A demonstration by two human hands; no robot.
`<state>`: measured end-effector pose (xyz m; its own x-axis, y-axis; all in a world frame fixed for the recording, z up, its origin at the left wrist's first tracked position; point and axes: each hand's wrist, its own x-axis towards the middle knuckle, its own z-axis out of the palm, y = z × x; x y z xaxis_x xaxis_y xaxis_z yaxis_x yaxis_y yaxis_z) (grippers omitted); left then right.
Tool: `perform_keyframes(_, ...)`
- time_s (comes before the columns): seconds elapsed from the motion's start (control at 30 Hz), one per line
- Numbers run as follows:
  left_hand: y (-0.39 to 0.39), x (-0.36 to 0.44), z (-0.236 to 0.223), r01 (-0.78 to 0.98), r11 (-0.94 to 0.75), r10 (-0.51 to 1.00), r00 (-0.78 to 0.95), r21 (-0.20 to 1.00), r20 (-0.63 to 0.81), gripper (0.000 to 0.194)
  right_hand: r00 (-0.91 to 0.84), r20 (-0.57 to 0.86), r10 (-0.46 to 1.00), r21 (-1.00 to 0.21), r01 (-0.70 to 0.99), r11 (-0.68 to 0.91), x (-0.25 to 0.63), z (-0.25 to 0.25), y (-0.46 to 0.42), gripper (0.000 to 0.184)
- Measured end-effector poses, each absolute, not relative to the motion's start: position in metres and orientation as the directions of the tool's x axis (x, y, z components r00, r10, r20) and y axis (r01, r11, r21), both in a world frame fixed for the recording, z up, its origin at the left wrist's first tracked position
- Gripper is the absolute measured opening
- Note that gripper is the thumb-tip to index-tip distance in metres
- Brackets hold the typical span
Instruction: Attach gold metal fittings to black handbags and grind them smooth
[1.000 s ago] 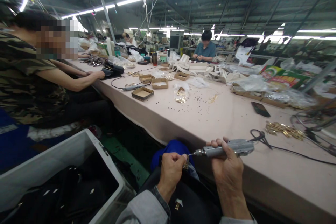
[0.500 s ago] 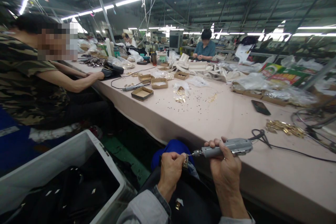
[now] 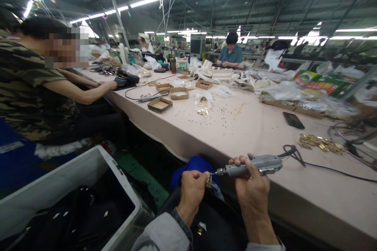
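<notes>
My right hand (image 3: 252, 190) is wrapped round a grey electric screwdriver (image 3: 255, 165), held level with its bit pointing left. The bit's tip meets a small gold metal fitting (image 3: 209, 181). Thumb and fingers of my left hand (image 3: 193, 190) pinch that fitting, and they hide part of it. Black material (image 3: 219, 219) lies across my lap below both hands, with another gold piece (image 3: 200, 229) on it beside a white scrap. From the screwdriver's rear a black cord (image 3: 324, 168) runs right over the table.
Left of my lap stands a grey-white bin (image 3: 129, 188) with black pieces inside. The pink-covered table (image 3: 265, 133) carries gold fittings (image 3: 321, 143), a phone (image 3: 293, 120), small cardboard boxes (image 3: 160, 104) and scattered dark screws. A co-worker (image 3: 38, 82) sits at left, handling a black item.
Almost nothing differs. Both hands, the screwdriver and the gold fitting keep their positions, while the view has shifted very slightly.
</notes>
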<state>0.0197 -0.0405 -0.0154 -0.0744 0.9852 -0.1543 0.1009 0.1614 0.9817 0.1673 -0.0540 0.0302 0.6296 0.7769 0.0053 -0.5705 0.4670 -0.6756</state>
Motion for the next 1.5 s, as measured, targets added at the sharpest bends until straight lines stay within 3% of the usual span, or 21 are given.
perform_keyframes(0.43,-0.041,0.019,-0.012,0.108,0.172,0.983,-0.084,0.979,-0.163,0.038,0.657,0.035,0.753,-0.704,-0.518,0.485,0.162,0.038,-0.055,0.043)
perform_keyframes(1.0,-0.038,0.021,-0.022,0.165,0.145,0.989,-0.061,0.976,-0.137,0.038,0.603,0.264,0.753,-0.776,-0.331,0.537,0.15,0.047,-0.061,0.041)
perform_keyframes(1.3,-0.041,0.02,-0.016,0.151,0.133,0.99,-0.057,0.979,-0.126,0.037,0.56,0.31,0.768,-0.809,-0.269,0.523,0.151,0.044,-0.062,0.043)
perform_keyframes(1.5,-0.042,0.02,-0.019,0.111,0.127,0.992,-0.042,0.986,-0.123,0.024,0.532,0.331,0.779,-0.826,-0.235,0.512,0.151,0.043,-0.062,0.042)
